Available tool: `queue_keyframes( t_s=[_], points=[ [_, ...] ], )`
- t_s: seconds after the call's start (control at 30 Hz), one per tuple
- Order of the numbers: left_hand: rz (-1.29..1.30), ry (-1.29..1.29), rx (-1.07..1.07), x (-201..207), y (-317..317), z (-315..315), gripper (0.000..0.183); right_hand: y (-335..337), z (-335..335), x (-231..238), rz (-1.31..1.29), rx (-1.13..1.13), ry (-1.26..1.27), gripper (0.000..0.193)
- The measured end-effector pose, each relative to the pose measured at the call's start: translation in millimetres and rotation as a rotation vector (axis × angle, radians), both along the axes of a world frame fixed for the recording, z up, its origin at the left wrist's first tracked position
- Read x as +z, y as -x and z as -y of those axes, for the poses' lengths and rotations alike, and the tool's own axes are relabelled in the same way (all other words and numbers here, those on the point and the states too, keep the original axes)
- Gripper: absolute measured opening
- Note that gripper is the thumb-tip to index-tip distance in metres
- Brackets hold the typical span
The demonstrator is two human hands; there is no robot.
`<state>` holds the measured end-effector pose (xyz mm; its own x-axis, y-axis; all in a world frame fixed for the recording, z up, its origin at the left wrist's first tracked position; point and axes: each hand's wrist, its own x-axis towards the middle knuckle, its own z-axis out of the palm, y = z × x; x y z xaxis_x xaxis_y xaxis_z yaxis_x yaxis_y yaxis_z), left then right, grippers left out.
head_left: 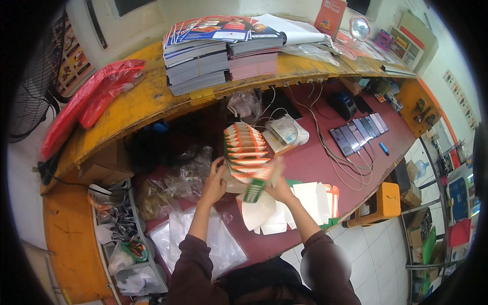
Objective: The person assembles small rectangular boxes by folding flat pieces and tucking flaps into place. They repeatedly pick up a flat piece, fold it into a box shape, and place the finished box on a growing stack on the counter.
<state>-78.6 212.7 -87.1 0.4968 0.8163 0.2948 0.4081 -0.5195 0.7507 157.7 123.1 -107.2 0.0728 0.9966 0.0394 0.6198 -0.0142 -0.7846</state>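
A fanned row of paper packets [243, 150] runs lengthwise away from the person on the red counter [310, 162]. The left hand [214, 184] curls around its near end; the right hand [277, 189] pinches one loose packet [255, 188] just beside it.

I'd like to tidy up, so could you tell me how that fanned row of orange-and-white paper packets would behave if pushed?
The paper packets look thin and light, so probably floppy singly. Overlapped loosely, they would likely slide apart rather than move together. The left hand steadies the near end, which suggests they shift easily.
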Motion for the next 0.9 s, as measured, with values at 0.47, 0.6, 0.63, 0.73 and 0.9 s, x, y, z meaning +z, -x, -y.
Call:
queue_keyframes(
  t_s=[0.47,0.6,0.63,0.73,0.9],
  points=[
    [0.337,0.305,-0.009,-36,1,-17,0.069,4,-111,-141,-0.108,-0.203,0.066,0.075],
    [0.222,0.223,0.229,-76,-22,-10,0.06,1,-77,-84,-0.043,-0.139,0.047,0.074],
    [0.28,0.304,0.269,-83,-25,-11,0.059,0,-63,-68,0.051,-0.121,0.001,0.074],
    [0.375,0.261,0.411,-94,-28,-7,0.059,-11,5,-39,0.048,-0.219,-0.147,0.068],
    [0.207,-0.274,0.768,-83,-39,65,0.056,-46,146,-41,0.471,-0.974,0.056,0.075]
  ],
)
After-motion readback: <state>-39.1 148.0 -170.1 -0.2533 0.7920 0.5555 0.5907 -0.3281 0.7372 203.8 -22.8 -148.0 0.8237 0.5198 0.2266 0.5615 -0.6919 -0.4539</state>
